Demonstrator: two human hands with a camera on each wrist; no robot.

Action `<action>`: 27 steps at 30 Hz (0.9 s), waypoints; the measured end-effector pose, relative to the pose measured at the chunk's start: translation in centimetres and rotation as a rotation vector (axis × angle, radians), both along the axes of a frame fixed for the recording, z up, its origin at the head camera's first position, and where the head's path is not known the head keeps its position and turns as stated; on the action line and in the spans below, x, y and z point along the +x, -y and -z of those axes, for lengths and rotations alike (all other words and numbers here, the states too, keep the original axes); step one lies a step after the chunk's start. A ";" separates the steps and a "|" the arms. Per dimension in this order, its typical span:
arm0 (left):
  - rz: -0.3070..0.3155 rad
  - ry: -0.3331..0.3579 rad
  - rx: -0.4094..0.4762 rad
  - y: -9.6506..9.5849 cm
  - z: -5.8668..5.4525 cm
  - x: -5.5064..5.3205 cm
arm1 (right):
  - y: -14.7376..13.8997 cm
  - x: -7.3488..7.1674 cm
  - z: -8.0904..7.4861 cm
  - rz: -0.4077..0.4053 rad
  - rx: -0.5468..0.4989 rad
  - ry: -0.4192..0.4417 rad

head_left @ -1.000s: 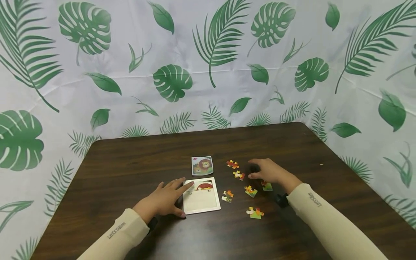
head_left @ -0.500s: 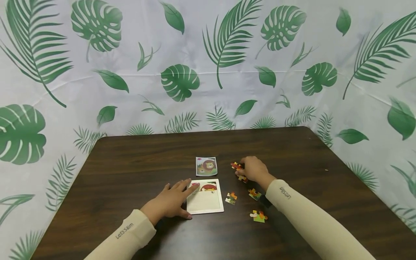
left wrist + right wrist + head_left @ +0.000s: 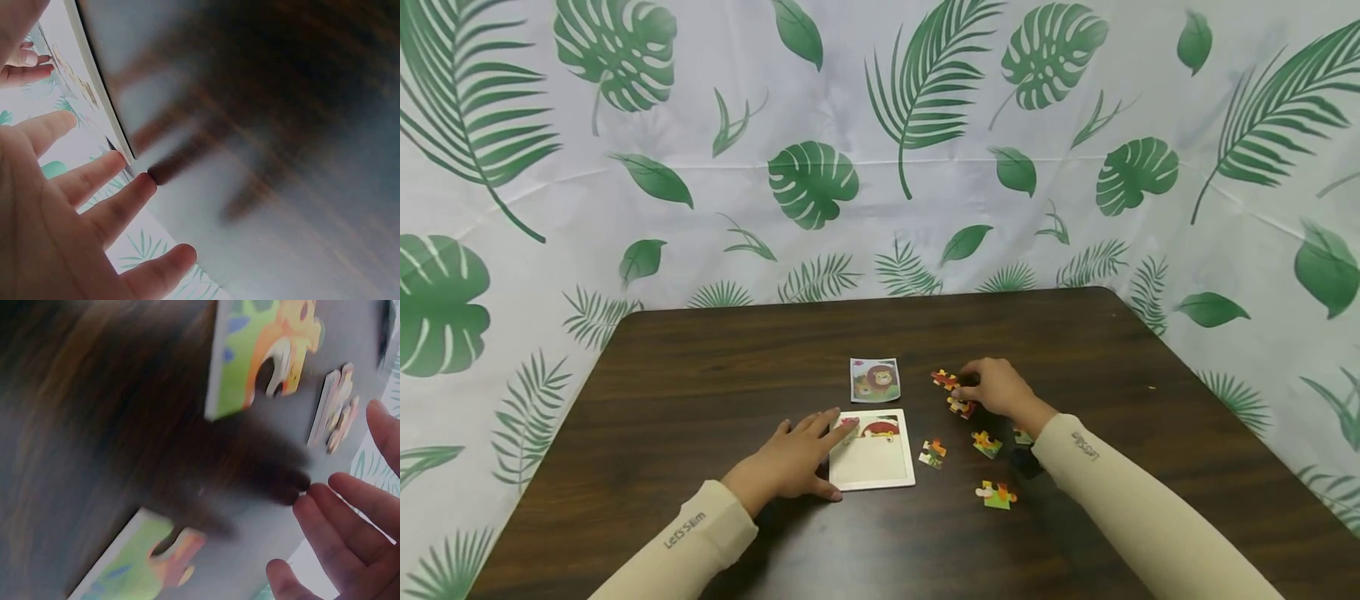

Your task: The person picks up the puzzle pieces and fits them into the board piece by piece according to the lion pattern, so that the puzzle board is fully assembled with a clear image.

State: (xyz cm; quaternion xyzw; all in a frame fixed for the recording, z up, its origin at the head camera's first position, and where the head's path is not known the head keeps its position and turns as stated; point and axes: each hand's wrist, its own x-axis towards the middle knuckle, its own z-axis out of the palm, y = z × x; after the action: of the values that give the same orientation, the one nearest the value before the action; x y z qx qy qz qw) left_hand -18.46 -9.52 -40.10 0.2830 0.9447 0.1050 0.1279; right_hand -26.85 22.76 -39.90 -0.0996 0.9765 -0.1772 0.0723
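Note:
My left hand point(image 3: 786, 462) lies spread over the left side of a white square puzzle board point(image 3: 872, 464), one finger across its upper part and the thumb by its lower left corner. Red and brown picture parts fill the board's top strip; below is pale. To the right, my right hand point(image 3: 1003, 390) hovers with thumb and fingers apart beside a red and yellow jigsaw piece point(image 3: 961, 407). A darker red jigsaw piece point(image 3: 944, 380) lies just beyond. In the right wrist view, the fingers point(image 3: 325, 519) hold nothing visible and sit near the tabletop.
A lion picture card point(image 3: 875, 381) lies behind the board. Loose jigsaw pieces lie at an orange and white one point(image 3: 932, 453), a yellow-green one point(image 3: 986, 444), a green one point(image 3: 1022, 437) partly covered by the right arm, and another point(image 3: 997, 495) nearer me. Leaf-patterned cloth point(image 3: 820, 242) hangs behind the table.
My right hand has moved left to the two red pieces, then drawn back slightly right. The nearer red piece looks turned. My left hand stays on the board; the head view has shifted a little.

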 end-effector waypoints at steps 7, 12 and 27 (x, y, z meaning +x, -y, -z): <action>0.006 -0.002 -0.002 -0.2 0.1 -0.1 | -1.7 0.8 -0.5 -0.028 -0.046 0.040; 0.008 0.003 0.001 -0.2 0.5 -0.2 | -1.9 1.5 -0.5 -0.064 -0.062 0.051; 0.006 0.002 0.003 -0.4 0.5 -0.3 | -4.8 2.5 -0.8 -0.076 -0.072 0.129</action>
State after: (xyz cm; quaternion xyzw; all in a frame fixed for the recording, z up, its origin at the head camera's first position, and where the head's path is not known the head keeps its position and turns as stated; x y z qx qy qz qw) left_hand -18.77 -9.14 -40.65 0.2861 0.9435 0.1065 0.1286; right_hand -24.37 27.56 -39.10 -0.1276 0.9583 -0.2154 0.1380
